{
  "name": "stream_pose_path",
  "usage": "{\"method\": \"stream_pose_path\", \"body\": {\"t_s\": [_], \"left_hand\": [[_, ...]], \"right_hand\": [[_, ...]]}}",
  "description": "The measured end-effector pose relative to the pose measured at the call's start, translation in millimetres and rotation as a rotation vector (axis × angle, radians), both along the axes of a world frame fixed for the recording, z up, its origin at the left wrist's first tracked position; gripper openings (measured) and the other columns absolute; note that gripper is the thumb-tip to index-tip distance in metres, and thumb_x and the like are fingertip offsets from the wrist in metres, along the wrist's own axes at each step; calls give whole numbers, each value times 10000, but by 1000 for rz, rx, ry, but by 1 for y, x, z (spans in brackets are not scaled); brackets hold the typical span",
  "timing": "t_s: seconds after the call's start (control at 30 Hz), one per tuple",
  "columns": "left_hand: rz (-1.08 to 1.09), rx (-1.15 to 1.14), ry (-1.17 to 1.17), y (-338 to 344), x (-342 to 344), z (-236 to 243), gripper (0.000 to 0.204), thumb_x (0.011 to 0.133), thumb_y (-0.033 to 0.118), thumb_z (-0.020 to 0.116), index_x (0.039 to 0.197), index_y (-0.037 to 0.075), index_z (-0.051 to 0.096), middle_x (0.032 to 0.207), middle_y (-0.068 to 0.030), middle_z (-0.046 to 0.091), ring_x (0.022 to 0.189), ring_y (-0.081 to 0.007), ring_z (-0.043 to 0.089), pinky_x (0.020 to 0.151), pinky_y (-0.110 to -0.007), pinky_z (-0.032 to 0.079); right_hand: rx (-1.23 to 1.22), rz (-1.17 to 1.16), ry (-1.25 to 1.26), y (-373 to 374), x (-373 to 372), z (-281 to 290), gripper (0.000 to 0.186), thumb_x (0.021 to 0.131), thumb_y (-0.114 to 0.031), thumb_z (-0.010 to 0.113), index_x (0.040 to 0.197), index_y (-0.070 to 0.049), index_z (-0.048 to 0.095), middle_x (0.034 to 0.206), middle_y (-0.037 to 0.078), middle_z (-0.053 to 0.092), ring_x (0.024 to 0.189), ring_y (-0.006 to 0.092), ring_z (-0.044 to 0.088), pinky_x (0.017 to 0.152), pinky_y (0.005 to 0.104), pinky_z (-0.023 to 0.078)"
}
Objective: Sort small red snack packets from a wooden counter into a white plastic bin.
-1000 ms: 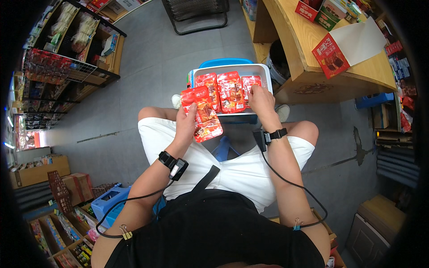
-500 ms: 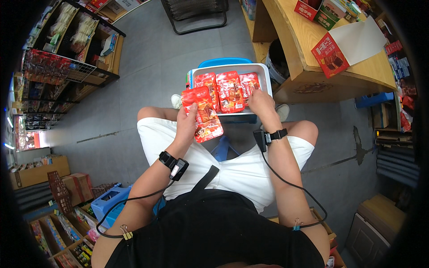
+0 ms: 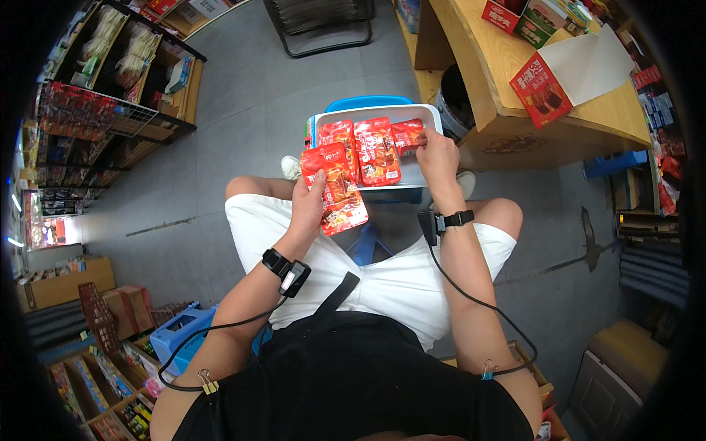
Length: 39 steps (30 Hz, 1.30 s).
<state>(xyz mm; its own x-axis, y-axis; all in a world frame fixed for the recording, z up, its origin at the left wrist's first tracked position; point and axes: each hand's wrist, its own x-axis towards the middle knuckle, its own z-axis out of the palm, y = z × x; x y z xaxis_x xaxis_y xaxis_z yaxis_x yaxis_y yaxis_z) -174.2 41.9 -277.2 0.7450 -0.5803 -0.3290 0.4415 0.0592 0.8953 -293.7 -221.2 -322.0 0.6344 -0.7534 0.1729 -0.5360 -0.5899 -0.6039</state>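
Note:
My left hand (image 3: pixel 308 202) is closed on a red snack packet (image 3: pixel 343 187), thumb on top, held over the near left corner of a white tray (image 3: pixel 414 175). My right hand (image 3: pixel 439 156) pinches the right end of another red snack packet (image 3: pixel 406 134) at the tray's right side; that packet lies turned sideways, and my fingers partly cover it. Between them in the tray lies a red packet (image 3: pixel 377 153), printed side up. To its left is a further red packet (image 3: pixel 336 132), partly covered by the one in my left hand.
Under the tray is a blue stool or stand (image 3: pixel 368 101). A wooden counter (image 3: pixel 482 77) at the right holds an opened red carton (image 3: pixel 543 88). Beside it stands a bin (image 3: pixel 450 103). Shelves of goods (image 3: pixel 121 66) line the left, and a folding chair (image 3: pixel 320 26) is ahead.
My right hand has shifted slightly up and right, turning its packet sideways so more of the tray bottom shows. My left hand and its packet stay almost still.

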Motion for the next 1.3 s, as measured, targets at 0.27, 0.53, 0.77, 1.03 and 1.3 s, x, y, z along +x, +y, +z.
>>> {"method": "stream_pose_path", "body": {"t_s": [0.27, 0.53, 0.77, 1.03, 1.3], "left_hand": [[3, 8, -13, 2, 2, -3, 341, 1092, 251, 532, 1326, 4, 519, 1213, -107, 686, 1009, -173, 724, 865, -342, 616], [6, 11, -15, 8, 5, -7, 338, 1091, 247, 533, 1339, 17, 521, 1225, -101, 681, 1030, -171, 717, 876, -345, 613], [9, 1, -31, 6, 5, -4, 343, 1087, 256, 542, 1329, 13, 530, 1224, -105, 683, 1032, -173, 718, 870, -345, 614], [4, 31, 42, 1, 2, 5, 309, 1087, 253, 547, 1250, -9, 574, 1158, -94, 706, 967, -152, 722, 849, -328, 604], [7, -32, 276, 2, 9, 4, 341, 1076, 276, 558, 1246, -19, 570, 1165, -131, 716, 986, -208, 740, 863, -368, 620]], "right_hand": [[2, 91, 220, 4, 0, -3, 144, 806, -81, 688, 931, -76, 759, 895, 199, 736, 866, 382, 718, 784, 493, 572], [176, 246, 182, 1, -5, -30, 222, 829, -80, 647, 1024, -20, 736, 937, 220, 733, 914, 417, 705, 817, 477, 566], [176, 259, 240, 5, -5, -14, 267, 788, -45, 663, 1048, -15, 717, 950, 231, 726, 932, 426, 697, 818, 491, 559], [-22, -17, -25, 0, -1, 1, 141, 813, -72, 689, 946, -39, 723, 918, 200, 722, 873, 404, 701, 773, 496, 555], [-242, -38, -500, 6, -1, 36, 104, 813, -37, 722, 914, -60, 727, 871, 100, 691, 797, 326, 658, 697, 422, 517]]}}
